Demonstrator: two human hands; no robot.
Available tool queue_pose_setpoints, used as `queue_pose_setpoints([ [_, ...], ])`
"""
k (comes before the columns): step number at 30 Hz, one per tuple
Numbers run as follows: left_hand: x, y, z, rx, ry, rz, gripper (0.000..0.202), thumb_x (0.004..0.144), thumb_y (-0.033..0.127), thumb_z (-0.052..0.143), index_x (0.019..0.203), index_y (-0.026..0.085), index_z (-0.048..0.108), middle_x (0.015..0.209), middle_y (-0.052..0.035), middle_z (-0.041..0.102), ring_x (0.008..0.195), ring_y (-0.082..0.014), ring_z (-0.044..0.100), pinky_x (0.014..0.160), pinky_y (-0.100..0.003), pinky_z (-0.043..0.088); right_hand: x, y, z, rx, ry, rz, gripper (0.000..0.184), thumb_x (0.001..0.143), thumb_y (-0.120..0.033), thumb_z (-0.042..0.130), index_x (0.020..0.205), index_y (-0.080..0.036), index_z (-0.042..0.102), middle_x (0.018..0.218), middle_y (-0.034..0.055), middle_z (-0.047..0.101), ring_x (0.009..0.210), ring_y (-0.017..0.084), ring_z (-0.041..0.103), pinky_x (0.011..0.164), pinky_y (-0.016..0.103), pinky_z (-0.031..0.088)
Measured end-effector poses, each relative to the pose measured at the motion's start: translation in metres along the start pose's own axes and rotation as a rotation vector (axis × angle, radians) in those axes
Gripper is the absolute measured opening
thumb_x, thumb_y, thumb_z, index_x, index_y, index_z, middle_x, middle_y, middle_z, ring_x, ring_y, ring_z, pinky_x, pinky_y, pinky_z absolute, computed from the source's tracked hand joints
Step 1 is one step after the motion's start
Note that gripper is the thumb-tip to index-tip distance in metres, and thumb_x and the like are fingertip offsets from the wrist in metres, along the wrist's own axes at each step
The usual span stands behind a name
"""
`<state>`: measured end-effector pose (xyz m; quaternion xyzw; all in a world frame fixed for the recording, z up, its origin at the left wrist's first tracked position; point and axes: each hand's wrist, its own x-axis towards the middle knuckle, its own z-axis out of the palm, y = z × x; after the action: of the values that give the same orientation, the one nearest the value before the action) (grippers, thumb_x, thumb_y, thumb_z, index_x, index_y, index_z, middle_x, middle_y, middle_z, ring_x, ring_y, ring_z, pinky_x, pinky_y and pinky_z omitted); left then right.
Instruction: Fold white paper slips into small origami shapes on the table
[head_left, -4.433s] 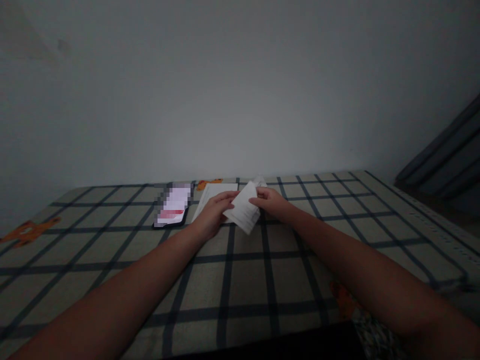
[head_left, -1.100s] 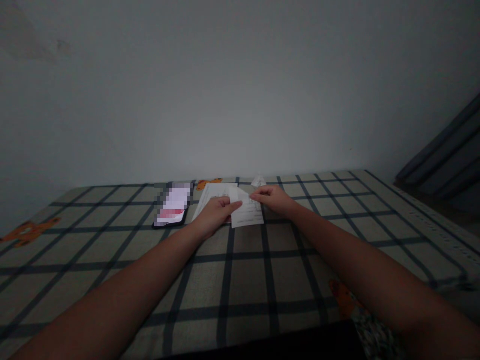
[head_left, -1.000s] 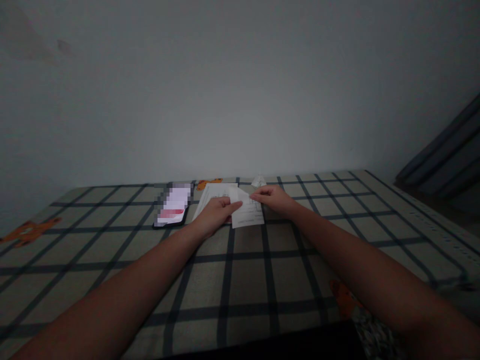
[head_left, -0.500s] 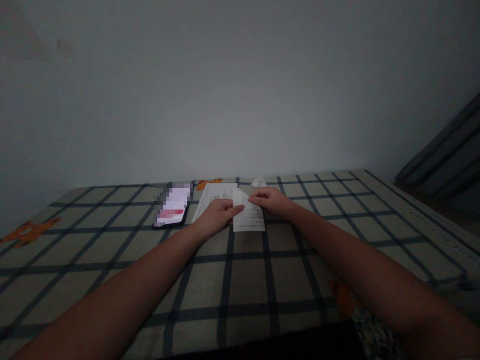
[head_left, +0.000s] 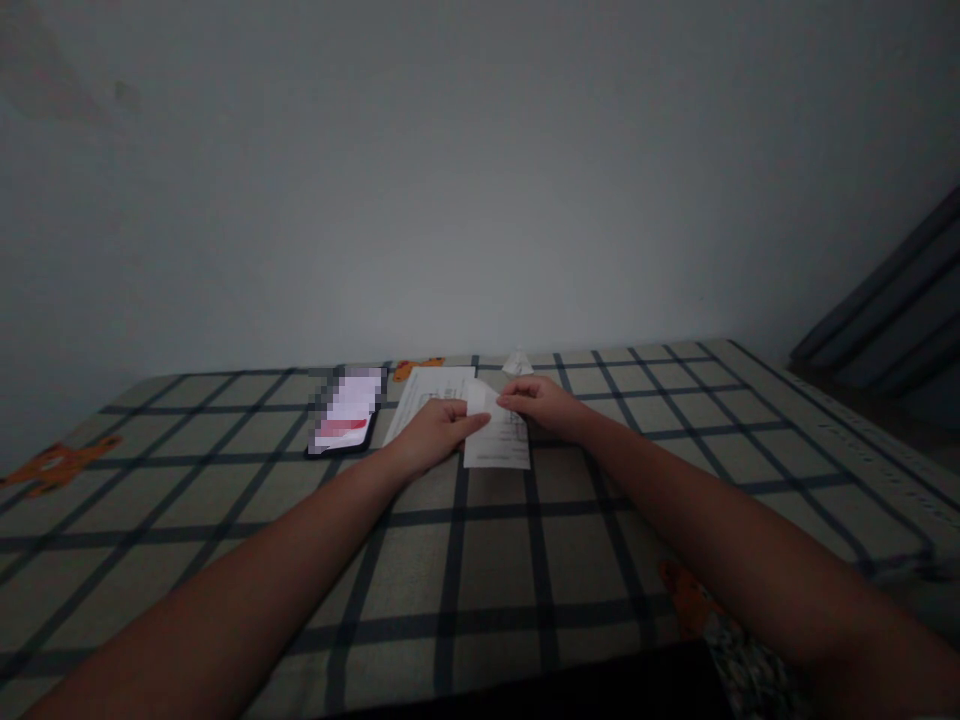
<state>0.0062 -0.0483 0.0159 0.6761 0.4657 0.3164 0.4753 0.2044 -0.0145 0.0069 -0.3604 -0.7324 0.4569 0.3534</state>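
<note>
A small printed sheet of paper (head_left: pixel 496 445) is held up between my two hands, just above the checked cloth. My left hand (head_left: pixel 435 432) grips its left edge, thumb on the front face and fingers mostly hidden behind. Pinched at the upper right of the sheet are the fingertips of my right hand (head_left: pixel 541 402). The sheet's top part is bent over and looks blank. Behind my left hand, another printed paper (head_left: pixel 431 385) lies flat on the cloth. Beyond my right hand stands a small white folded or crumpled paper piece (head_left: pixel 517 362).
A phone (head_left: pixel 346 412) with a lit, blurred screen lies left of the papers. The checked cloth (head_left: pixel 300 560) has orange animal figures (head_left: pixel 67 462) on it. A pale wall (head_left: pixel 480 180) rises behind, and dark folded fabric (head_left: pixel 900 290) hangs at the right.
The sheet's lower edge has dropped slightly toward me, and its bent top has shifted a little. My right hand has lowered a touch, so more of the white piece behind shows.
</note>
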Motion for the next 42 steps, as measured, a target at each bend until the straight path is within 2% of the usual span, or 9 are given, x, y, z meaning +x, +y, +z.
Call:
queue_pose_setpoints([
  [7,0.0020,-0.0042,0.0000,-0.038,-0.115,-0.009,0.031,0.071,0.041,0.057,0.079,0.014,0.067,0.071,-0.0064,0.067,0.063,-0.0174,0.060,0.057,-0.027,0.044,-0.0009,-0.0006,0.0014,0.009,-0.003,-0.025,0.026,0.071,-0.039,0.057,0.068,-0.013,0.054,0.058,-0.0035,0.044,0.054,0.008,0.038,0.050,0.021,0.029],
  [16,0.0006,-0.0070,0.0008,-0.191,-0.226,-0.061,0.023,0.071,0.034,0.060,0.083,0.016,0.066,0.081,-0.0063,0.068,0.070,-0.0189,0.063,0.068,-0.030,0.047,-0.0030,-0.0053,0.0044,0.037,-0.019,-0.021,0.029,0.075,-0.042,0.051,0.069,-0.014,0.052,0.057,-0.0033,0.045,0.053,0.008,0.040,0.049,0.022,0.029],
  [21,0.0006,-0.0090,0.0017,-0.185,-0.232,-0.059,0.024,0.071,0.035,0.060,0.083,0.015,0.066,0.079,-0.0066,0.068,0.067,-0.0179,0.063,0.067,-0.031,0.047,-0.0021,-0.0067,0.0058,-0.012,0.028,-0.065,0.024,0.075,-0.036,0.051,0.065,-0.014,0.052,0.060,-0.0021,0.048,0.056,0.009,0.042,0.053,0.023,0.032],
  [29,-0.0029,-0.0050,0.0027,-0.120,-0.259,-0.025,0.024,0.070,0.037,0.060,0.077,0.015,0.066,0.073,-0.0072,0.067,0.065,-0.0194,0.062,0.063,-0.032,0.047,-0.0014,-0.0066,0.0068,0.029,0.016,-0.053,0.019,0.074,-0.034,0.051,0.072,-0.015,0.052,0.064,-0.0017,0.050,0.060,0.010,0.046,0.056,0.023,0.035],
  [37,-0.0030,-0.0047,0.0047,-0.226,-0.187,-0.037,0.023,0.070,0.034,0.060,0.081,0.016,0.066,0.078,-0.0076,0.068,0.068,-0.0192,0.063,0.066,-0.033,0.047,-0.0020,-0.0079,0.0043,0.003,-0.009,-0.015,0.030,0.076,-0.043,0.051,0.076,-0.013,0.057,0.064,-0.0005,0.052,0.059,0.010,0.045,0.055,0.023,0.035],
  [42,-0.0030,-0.0042,0.0047,-0.310,-0.172,-0.031,0.023,0.071,0.035,0.061,0.080,0.014,0.065,0.076,-0.0065,0.068,0.068,-0.0188,0.063,0.068,-0.033,0.048,-0.0021,-0.0087,0.0029,-0.080,0.009,-0.005,0.032,0.073,-0.045,0.054,0.069,-0.013,0.056,0.059,-0.0012,0.049,0.055,0.009,0.042,0.051,0.022,0.033],
])
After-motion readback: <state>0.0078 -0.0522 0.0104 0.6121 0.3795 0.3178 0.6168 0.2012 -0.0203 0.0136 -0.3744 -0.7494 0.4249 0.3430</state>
